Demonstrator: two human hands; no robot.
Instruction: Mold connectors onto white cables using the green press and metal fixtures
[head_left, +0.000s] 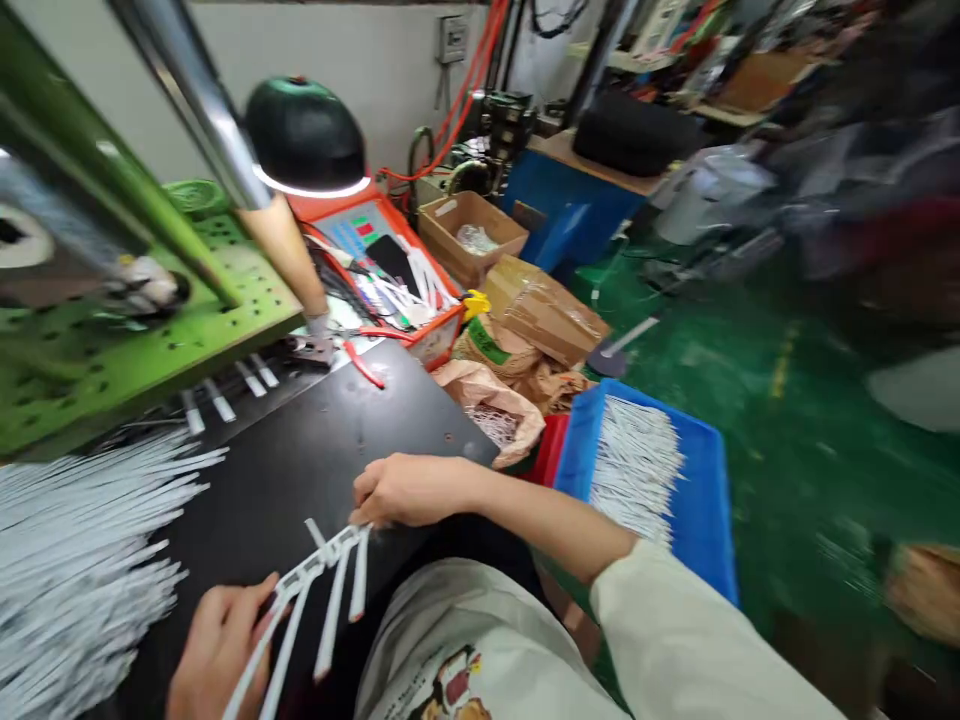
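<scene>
My left hand [221,645] is closed on the near end of a white slotted strip [309,570]. My right hand [397,490] pinches the strip's far end, over the front edge of the black tabletop [322,450]. Several flat white leads [334,615] hang from the strip toward my lap, some with reddish tips. One short white piece pokes out on the strip's other side. To the left of my hands lies a large pile of thin white cables [82,560]. Whether the leads are fixed to the strip or sit in its slots, I cannot tell.
A green perforated machine plate [247,300] overhangs the table's left. Behind are a black lamp [304,135], an orange bin [442,340] of parts and red-handled pliers [364,362]. A blue tray [701,500] of white cables stands right, by cardboard boxes [547,310] and a sack [487,395].
</scene>
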